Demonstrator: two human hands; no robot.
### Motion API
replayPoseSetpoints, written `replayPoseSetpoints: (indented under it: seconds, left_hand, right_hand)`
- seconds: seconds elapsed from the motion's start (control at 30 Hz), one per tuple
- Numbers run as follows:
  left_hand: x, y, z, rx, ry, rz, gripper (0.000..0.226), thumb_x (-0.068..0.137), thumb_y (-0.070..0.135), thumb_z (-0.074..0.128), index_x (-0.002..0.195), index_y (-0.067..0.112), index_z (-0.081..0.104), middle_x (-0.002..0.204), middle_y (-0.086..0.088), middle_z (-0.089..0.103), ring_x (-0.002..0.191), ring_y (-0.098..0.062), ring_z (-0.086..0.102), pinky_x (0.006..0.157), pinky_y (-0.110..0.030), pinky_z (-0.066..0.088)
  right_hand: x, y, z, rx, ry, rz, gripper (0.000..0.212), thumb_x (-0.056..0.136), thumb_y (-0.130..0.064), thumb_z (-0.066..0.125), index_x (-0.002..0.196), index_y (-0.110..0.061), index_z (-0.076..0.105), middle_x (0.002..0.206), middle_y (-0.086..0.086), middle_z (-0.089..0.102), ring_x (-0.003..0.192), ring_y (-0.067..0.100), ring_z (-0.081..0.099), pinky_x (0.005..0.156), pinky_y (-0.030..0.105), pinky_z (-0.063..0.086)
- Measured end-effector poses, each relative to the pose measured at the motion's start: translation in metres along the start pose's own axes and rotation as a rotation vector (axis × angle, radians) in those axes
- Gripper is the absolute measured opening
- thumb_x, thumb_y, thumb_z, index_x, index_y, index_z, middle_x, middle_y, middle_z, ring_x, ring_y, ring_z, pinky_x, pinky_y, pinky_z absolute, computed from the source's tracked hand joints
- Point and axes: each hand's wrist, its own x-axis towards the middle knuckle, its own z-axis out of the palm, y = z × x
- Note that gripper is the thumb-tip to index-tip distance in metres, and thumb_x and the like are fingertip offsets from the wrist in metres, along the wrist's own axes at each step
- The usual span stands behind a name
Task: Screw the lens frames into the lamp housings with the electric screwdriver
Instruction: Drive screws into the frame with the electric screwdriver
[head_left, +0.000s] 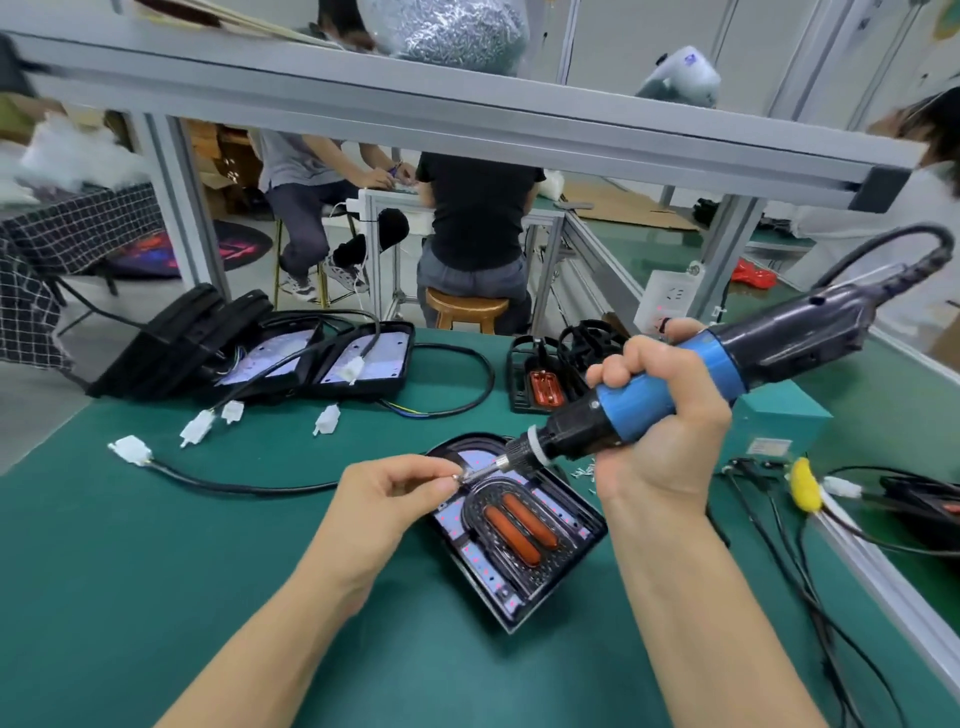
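Note:
A black lamp housing (576, 545) lies on the green mat in front of me, with a U-shaped lens frame (480, 512) and two orange lenses seated in it. My right hand (660, 415) grips the blue-and-black electric screwdriver (675, 387), held nearly level with its bit pointing left. My left hand (389, 491) pinches a small screw (457, 475) at the bit's tip, just above the housing's upper left part.
Several more housings (358, 358) with cables and white connectors (197, 428) lie at the back left. Lens frames (540, 382) stand at the back right beside a teal box (779, 410). Loose screws (584, 473) and cables lie to the right. Two people sit beyond the bench.

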Motion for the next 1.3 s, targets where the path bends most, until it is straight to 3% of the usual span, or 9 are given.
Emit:
replayPoseSetpoints:
  seconds: [0.33,0.57,0.67,0.77,0.83,1.07,1.3]
  left_hand:
    - [-0.001,-0.002,-0.006,0.026,-0.041,-0.003,0.027,0.080,0.003,0.069,0.072,0.027,0.078,0.079,0.005,0.075,0.072,0.001,0.063,0.069,-0.006,0.046]
    - [0.002,-0.006,-0.007,0.092,-0.039,-0.041,0.019,0.080,0.003,0.071,0.072,0.018,0.076,0.080,0.003,0.074,0.072,-0.002,0.062,0.070,-0.007,0.047]
    - [0.009,-0.006,-0.013,0.372,0.016,0.069,0.018,0.083,0.009,0.069,0.073,0.024,0.073,0.077,0.009,0.072,0.072,-0.001,0.060,0.074,-0.013,0.043]
    - [0.021,-0.005,-0.019,0.902,0.085,0.169,0.015,0.086,0.020,0.064,0.079,0.033,0.067,0.085,0.015,0.067,0.090,-0.008,0.057,0.088,-0.030,0.035]
    - [0.026,-0.008,-0.018,1.139,0.064,0.184,0.012,0.090,0.026,0.059,0.086,0.035,0.066,0.091,0.015,0.064,0.097,-0.012,0.051,0.087,-0.030,0.027]
    - [0.034,-0.013,-0.003,1.442,0.007,0.284,0.020,0.092,0.026,0.048,0.092,0.031,0.067,0.094,0.009,0.059,0.099,-0.016,0.044,0.070,-0.033,0.012]
    - [0.039,-0.010,0.002,1.537,-0.050,0.213,0.021,0.088,0.019,0.049,0.087,0.028,0.068,0.092,0.007,0.060,0.097,-0.018,0.043,0.067,-0.033,0.010]
  right_hand:
    - [-0.002,0.009,0.007,-0.069,-0.013,-0.006,0.028,0.066,0.001,0.053,0.089,-0.014,0.047,0.055,0.000,0.044,0.045,0.015,0.045,0.057,0.028,0.047]
    - [-0.002,0.018,0.004,-0.069,-0.025,-0.016,0.027,0.067,0.001,0.052,0.089,-0.014,0.047,0.055,0.000,0.045,0.046,0.015,0.046,0.057,0.028,0.047]
    - [-0.001,0.026,0.004,-0.076,-0.038,-0.020,0.027,0.068,0.002,0.052,0.090,-0.014,0.047,0.057,0.001,0.046,0.046,0.016,0.047,0.057,0.028,0.048]
    - [-0.001,0.034,0.000,-0.153,-0.052,-0.048,0.028,0.068,0.004,0.053,0.089,-0.014,0.048,0.057,0.001,0.047,0.047,0.017,0.047,0.057,0.029,0.048]
    - [-0.002,0.041,-0.003,-0.177,-0.046,-0.043,0.028,0.067,0.004,0.054,0.087,-0.014,0.049,0.058,0.003,0.046,0.048,0.018,0.047,0.057,0.029,0.048]
    - [-0.012,0.063,-0.012,-0.313,-0.077,-0.051,0.036,0.058,-0.001,0.064,0.087,-0.016,0.050,0.056,-0.001,0.054,0.055,0.021,0.047,0.064,0.033,0.046]
    - [-0.012,0.064,-0.012,-0.310,-0.105,-0.035,0.033,0.066,0.007,0.057,0.088,-0.017,0.051,0.056,-0.001,0.053,0.055,0.021,0.047,0.064,0.033,0.048]
